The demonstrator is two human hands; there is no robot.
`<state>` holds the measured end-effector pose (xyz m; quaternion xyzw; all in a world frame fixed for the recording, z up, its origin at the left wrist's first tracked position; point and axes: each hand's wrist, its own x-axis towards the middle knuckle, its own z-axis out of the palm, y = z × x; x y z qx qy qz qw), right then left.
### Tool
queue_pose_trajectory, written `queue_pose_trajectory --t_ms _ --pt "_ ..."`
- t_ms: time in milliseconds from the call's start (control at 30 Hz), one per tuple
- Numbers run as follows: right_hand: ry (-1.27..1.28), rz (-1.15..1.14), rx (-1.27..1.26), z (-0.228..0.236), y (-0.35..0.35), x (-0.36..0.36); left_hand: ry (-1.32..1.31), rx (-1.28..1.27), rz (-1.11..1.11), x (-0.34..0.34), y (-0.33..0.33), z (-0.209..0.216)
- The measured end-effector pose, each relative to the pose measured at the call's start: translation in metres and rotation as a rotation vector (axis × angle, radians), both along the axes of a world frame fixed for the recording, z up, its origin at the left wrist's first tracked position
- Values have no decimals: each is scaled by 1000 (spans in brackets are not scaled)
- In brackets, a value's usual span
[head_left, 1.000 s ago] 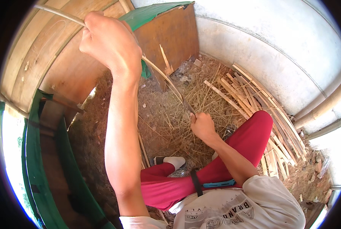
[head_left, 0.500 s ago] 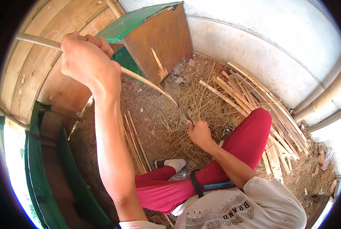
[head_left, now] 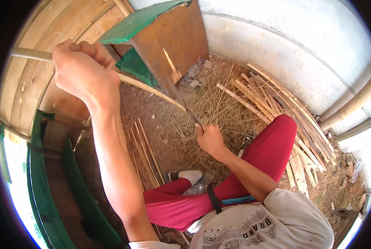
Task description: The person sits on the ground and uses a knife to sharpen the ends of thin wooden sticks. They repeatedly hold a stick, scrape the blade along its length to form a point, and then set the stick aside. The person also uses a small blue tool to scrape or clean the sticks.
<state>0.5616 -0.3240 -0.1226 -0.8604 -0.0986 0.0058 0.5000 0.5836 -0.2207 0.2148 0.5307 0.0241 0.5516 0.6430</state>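
Observation:
My left hand [head_left: 83,68] is raised at the upper left, its fist wrapped round a long pale bamboo strip [head_left: 152,90]. The strip runs from the far left through the fist and slopes down toward the middle. In my right hand [head_left: 210,139] is the handle of a knife [head_left: 191,113] with a long dark blade, pointing up and away to the left. The blade meets the strip near its lower end; the exact contact is blurred.
A brown wooden box [head_left: 173,45] with a green cover stands ahead. Split bamboo strips [head_left: 276,101] are piled at right, and a few thin strips [head_left: 146,153] lie left of my foot. Shavings [head_left: 218,97] litter the ground. Green-edged shelving [head_left: 75,182] stands at left.
My left hand has moved left, drawing the strip with it. My right hand and the knife have shifted slightly left and up.

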Motion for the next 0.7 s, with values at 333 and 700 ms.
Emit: queue_pose_trajectory --t_ms 333,700 --pt "9 -15 -3 1 8 1 -62 6 -94 -7 12 -4" --pt "-159 46 144 58 22 -9 -38 -34 -102 -20 17 -11"
